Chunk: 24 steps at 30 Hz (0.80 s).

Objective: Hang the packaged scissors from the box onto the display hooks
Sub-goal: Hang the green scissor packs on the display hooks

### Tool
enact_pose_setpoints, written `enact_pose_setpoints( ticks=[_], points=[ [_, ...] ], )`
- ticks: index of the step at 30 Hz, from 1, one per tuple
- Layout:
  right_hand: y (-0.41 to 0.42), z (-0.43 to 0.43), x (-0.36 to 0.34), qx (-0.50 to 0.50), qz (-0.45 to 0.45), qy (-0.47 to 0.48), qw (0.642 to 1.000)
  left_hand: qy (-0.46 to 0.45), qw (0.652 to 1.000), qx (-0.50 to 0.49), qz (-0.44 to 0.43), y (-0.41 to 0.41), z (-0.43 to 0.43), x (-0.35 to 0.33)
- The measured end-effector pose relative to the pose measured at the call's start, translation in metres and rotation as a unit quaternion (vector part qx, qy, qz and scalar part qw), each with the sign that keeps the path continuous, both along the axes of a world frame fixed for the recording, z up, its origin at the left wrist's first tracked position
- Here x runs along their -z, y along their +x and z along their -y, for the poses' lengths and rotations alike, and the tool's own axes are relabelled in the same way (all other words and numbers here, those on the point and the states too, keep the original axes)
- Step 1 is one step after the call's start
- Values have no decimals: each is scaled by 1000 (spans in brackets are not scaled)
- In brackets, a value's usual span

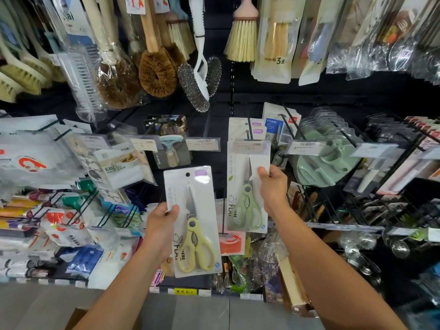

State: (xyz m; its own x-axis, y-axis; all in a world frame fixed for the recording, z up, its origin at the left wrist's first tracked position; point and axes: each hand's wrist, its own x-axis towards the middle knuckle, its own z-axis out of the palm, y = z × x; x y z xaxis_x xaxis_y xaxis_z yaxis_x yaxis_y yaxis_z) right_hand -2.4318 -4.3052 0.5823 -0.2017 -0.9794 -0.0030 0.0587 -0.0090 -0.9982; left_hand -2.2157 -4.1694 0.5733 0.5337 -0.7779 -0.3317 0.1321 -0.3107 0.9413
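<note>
Left hand (162,225) pinches the yellow pack (192,222) by its left edge, held free below the hooks with its hang hole unthreaded. Right hand (273,186) pinches the green pack (247,194) by its right edge at the hook (249,128). The pack's top is hidden behind the price tag (250,146), so seating cannot be confirmed. Risk: released unseated, it would drop. The tag may also obstruct threading the yellow pack.

A single wide-angle head view, close to the display rack (262,96), faces forward and down; the left hand (162,225) and right hand (272,186) reach in from 6 o'clock, and brushes (241,41) hang at 12 o'clock.
</note>
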Motion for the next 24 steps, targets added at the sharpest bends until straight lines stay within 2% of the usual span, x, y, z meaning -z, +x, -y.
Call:
enact_pose_setpoints(
  ticks=[10, 16, 22, 24],
  points=[
    [7, 47, -2, 6, -20, 14, 1000, -8, 1000, 0, 10, 1, 6, 2],
    [9, 73, -4, -9, -61, 52, 997, -13, 1000, -1, 6, 2, 4, 2],
    [3, 78, -16, -47, -160, 76, 983, 8, 998, 37, 45, 1, 8, 10],
    [-3, 77, -17, -65, -222, 92, 969, 3, 997, 53, 57, -3, 12, 11]
  ],
)
